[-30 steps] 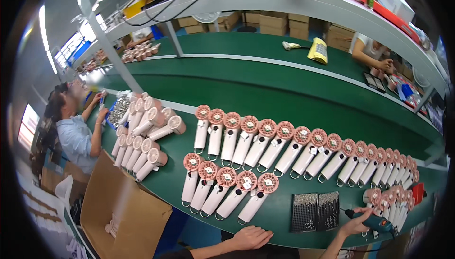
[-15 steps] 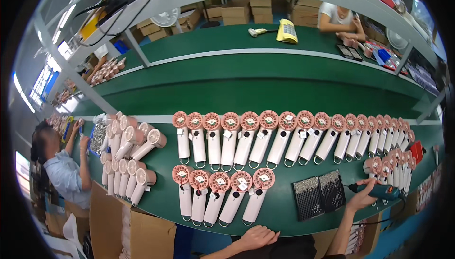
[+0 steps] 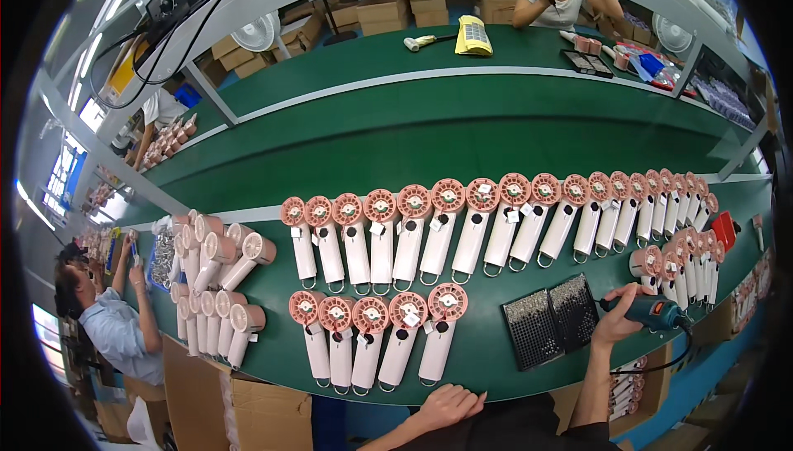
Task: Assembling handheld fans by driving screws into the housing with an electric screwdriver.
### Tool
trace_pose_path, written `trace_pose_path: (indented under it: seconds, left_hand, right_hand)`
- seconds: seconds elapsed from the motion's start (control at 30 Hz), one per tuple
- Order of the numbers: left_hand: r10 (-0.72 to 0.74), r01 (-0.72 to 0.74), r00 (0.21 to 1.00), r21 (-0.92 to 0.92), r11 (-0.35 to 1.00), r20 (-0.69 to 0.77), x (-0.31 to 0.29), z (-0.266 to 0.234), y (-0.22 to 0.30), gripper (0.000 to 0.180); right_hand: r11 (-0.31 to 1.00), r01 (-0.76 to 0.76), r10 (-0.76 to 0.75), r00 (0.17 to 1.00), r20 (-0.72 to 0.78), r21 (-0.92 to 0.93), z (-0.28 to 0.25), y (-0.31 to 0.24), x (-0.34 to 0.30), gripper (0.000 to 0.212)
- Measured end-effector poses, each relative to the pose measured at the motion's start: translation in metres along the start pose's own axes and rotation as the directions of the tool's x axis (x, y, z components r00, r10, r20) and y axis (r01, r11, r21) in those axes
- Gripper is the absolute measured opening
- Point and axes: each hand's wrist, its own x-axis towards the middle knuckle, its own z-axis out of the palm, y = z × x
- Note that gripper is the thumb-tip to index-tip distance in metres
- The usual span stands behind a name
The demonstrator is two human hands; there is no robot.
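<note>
- Head view: your right hand [image 3: 614, 324] wraps its fingers round the driver [image 3: 651, 311], just beside 2 trays [image 3: 530, 331].
- Your left hand [image 3: 448, 407] lies at the bench [image 3: 483, 356] edge, fingers curled; whether they hold anything, can't tell.

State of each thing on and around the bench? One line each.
Left hand, resting at bench edge
Right hand, closed around teal driver
Teal driver, held, tip leftward; on/off unclear
Black trays, open, partly filled
Near-row fans, lying face up
Lower-right carton, open, not empty
</note>
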Motion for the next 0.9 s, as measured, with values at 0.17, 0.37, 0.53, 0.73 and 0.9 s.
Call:
trace_pose_path:
  seconds: [0.17,0.37,0.53,0.73,0.9]
  left_hand:
    - [-0.041,0.041,0.998,0.004,0.999,-0.046,0.002,0.002,0.002,0.035]
    - [-0.065,0.066,0.995,0.013,0.998,-0.072,0.002,0.000,0.002,0.035]
    - [-0.057,0.054,0.993,-0.036,0.998,-0.102,0.002,0.004,0.003,0.033]
    - [-0.047,0.042,0.994,-0.057,0.998,-0.095,-0.006,0.007,0.004,0.028]
    - [-0.068,0.058,0.989,-0.084,0.995,-0.128,-0.003,0.006,0.002,0.028]
  right_hand:
    - [1.000,0.026,-0.026,0.999,0.021,0.010,0.000,0.002,0.000,0.025]
    - [0.999,0.039,-0.037,0.997,0.064,-0.031,0.002,0.004,-0.001,0.021]
    - [0.997,0.039,-0.036,0.999,0.040,-0.068,-0.005,0.009,0.000,0.018]
    - [0.995,0.023,-0.019,0.999,0.043,-0.092,-0.011,0.014,0.002,0.018]
    - [0.992,0.024,-0.020,0.999,0.030,-0.120,-0.004,0.013,0.005,0.020]
